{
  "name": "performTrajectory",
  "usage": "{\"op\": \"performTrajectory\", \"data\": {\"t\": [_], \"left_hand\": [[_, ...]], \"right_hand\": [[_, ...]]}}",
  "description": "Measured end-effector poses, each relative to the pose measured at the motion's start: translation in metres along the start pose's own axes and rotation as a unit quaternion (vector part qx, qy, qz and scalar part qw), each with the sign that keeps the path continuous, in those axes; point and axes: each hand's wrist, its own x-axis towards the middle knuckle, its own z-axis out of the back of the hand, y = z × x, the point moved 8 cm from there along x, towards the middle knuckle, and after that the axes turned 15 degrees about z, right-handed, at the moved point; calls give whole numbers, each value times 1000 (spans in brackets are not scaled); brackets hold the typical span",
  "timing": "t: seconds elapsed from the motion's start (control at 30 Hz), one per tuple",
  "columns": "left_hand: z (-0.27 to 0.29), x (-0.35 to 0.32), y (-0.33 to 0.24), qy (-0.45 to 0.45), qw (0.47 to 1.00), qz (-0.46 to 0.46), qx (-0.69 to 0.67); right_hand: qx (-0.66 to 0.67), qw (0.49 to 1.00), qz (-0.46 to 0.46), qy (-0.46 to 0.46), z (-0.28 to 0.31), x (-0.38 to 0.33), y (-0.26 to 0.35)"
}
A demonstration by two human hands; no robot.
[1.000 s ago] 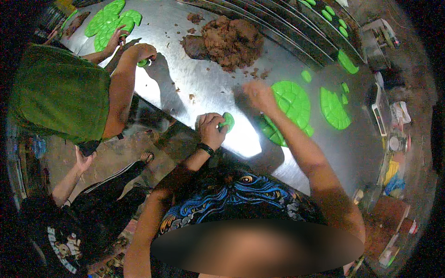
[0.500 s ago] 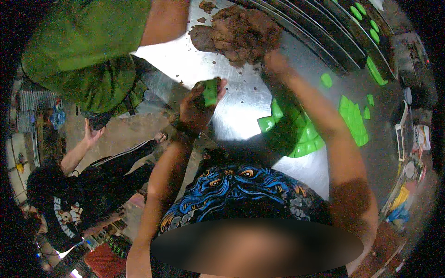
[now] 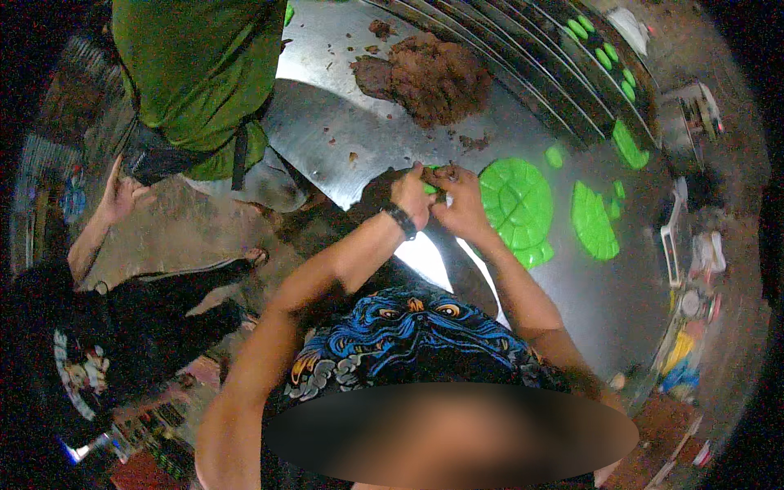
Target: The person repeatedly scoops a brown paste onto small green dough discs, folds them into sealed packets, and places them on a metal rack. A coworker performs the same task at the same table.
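My left hand (image 3: 411, 202), with a dark bracelet at its wrist, is closed around a small green piece (image 3: 429, 189) that mostly hides behind my fingers. A lump of brown clay-like material (image 3: 441, 175) sits at the green piece, and my right hand (image 3: 464, 206) has its fingers closed on it. The two hands meet just above the metal table (image 3: 318, 114). Beyond them lies a large crumbly brown mound (image 3: 437, 77) of the same material. Right beside my right hand is a round green segmented piece (image 3: 516, 204), shiny and domed.
A half-round green piece (image 3: 594, 220) and smaller green bits lie to the right. Dark metal slats (image 3: 523, 65) border the far right, with green ovals (image 3: 604, 57) beyond. At left stand a person in a green shirt (image 3: 196, 73) and another in black (image 3: 122, 343).
My right hand has come back from the mound with brown material to my left hand, which moved right. The person in green has shifted, taking their arm off the table.
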Motion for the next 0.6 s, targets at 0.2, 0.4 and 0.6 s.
{"op": "performTrajectory", "data": {"t": [0.2,0.4,0.6], "left_hand": [[23,-40,-5,223,944,-21,-242],[82,-36,22,-45,989,-44,-136],[40,-43,21,211,950,92,-212]], "right_hand": [[423,836,-332,-110,-20,-23,-31],[80,995,-58,-24,-48,15,69],[127,992,8,-14,-4,19,69]]}}
